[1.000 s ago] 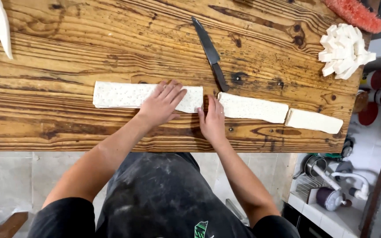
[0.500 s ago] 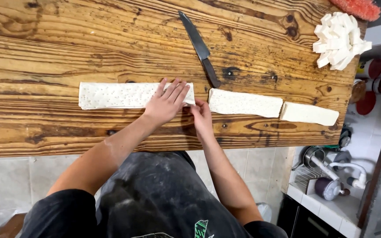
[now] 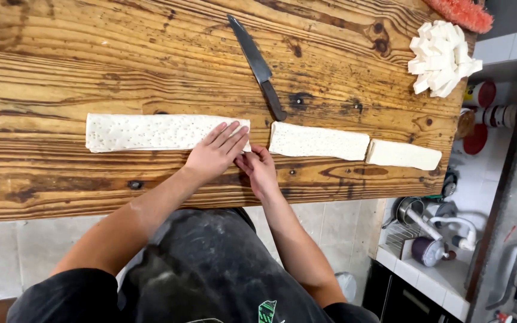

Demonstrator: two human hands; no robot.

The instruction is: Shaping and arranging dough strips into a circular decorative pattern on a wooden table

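**Both hands at the cut end of the long dough strip**

Your left hand (image 3: pixel 215 154) lies flat at the centre of the frame, fingers spread and open, pressing on the right end of the long dough strip (image 3: pixel 151 132). That strip is pale, dotted with small holes, and runs from left of centre to the middle of the wooden table (image 3: pixel 61 66). Your right hand (image 3: pixel 258 169) sits just beside the left one, its fingers curled in and pinching at the strip's lower right corner; you cannot tell how much dough they actually grip, since the left fingers cover part of it.

To the right of your hands, apart from the long strip, lies a shorter dough piece (image 3: pixel 318 141), and just beyond it a smaller piece (image 3: pixel 403 155) near the table's right edge. A knife (image 3: pixel 257 64) rests above your hands, blade pointing to the upper left, its dark handle ending close to the gap between the strips. A heap of cut white pieces (image 3: pixel 443 58) sits in the upper right corner of the table, with a red brush (image 3: pixel 459 12) at the top edge. Lower right, beyond the table, a sink area with a metal pot (image 3: pixel 413 209) shows.
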